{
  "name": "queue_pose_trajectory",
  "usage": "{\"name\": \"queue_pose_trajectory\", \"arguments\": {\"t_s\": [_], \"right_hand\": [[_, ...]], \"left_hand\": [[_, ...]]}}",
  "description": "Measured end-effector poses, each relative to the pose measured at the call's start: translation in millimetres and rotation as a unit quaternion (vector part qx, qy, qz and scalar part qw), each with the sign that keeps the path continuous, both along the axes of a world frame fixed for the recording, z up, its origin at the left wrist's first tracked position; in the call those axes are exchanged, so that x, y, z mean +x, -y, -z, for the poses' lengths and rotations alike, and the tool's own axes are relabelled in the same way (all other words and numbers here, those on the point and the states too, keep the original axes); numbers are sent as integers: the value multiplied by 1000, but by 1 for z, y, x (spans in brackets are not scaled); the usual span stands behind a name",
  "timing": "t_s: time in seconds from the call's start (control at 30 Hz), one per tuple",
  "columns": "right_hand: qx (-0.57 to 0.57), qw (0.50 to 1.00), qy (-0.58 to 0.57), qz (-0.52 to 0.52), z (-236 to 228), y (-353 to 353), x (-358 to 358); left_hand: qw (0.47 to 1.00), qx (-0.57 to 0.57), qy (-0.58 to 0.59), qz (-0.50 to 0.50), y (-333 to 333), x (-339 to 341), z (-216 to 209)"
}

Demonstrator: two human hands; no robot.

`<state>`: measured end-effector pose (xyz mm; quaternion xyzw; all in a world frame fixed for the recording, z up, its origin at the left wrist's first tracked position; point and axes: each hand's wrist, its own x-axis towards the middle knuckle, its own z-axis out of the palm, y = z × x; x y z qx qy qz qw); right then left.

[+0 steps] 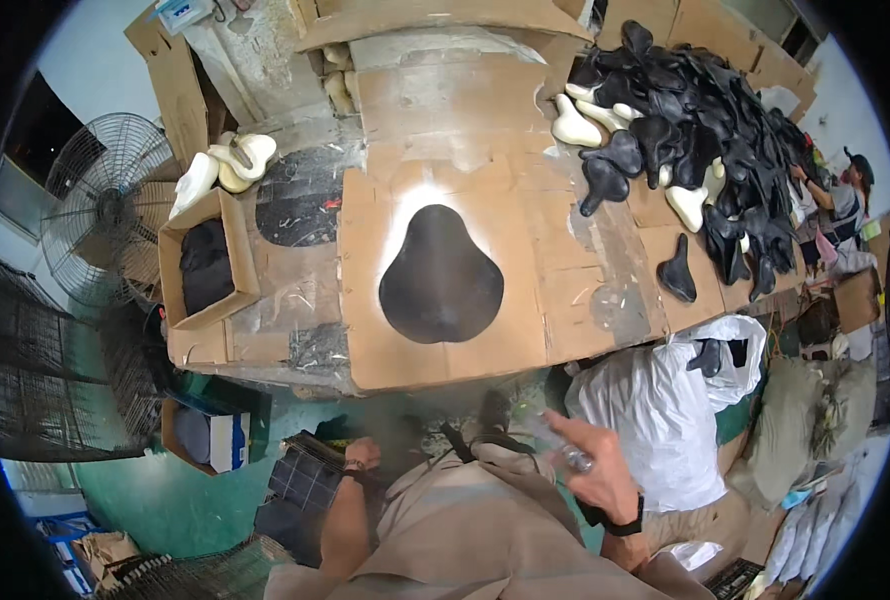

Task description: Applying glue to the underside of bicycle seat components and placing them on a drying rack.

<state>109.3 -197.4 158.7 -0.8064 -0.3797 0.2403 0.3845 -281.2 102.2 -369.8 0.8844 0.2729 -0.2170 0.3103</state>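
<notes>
A dark, flat bicycle saddle cover (441, 280) lies on a cardboard sheet (521, 345) in the middle of the table. A white, powdery-looking mark borders its upper edge on the cardboard. My right hand (600, 470) is closed around a metallic spray gun (550, 432), held in front of my body below the table's edge; motion blurs the tool. My left hand (362, 453) hangs low beside a dark stack with a grid pattern (305, 485). Its fingers are too small and partly hidden to read.
A heap of black saddles (705, 120) with some cream saddle foams (575, 125) covers the right side. On the left stand a cardboard box (235, 300) of black pieces and a large fan (105, 210). A white sack (655, 420) sits right; another person (845, 200) is farther off.
</notes>
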Motion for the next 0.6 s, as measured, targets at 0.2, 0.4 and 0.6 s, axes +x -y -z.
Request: {"name": "queue_pose_trajectory", "arguments": {"t_s": [0.2, 0.4, 0.6], "right_hand": [[78, 996, 35, 25, 10, -41, 0], [111, 982, 107, 113, 10, -40, 15], [61, 988, 87, 111, -1, -3, 17]], "left_hand": [[981, 147, -69, 110, 2, 28, -1], [896, -249, 29, -365, 25, 26, -31], [697, -367, -59, -613, 31, 10, -29]]}}
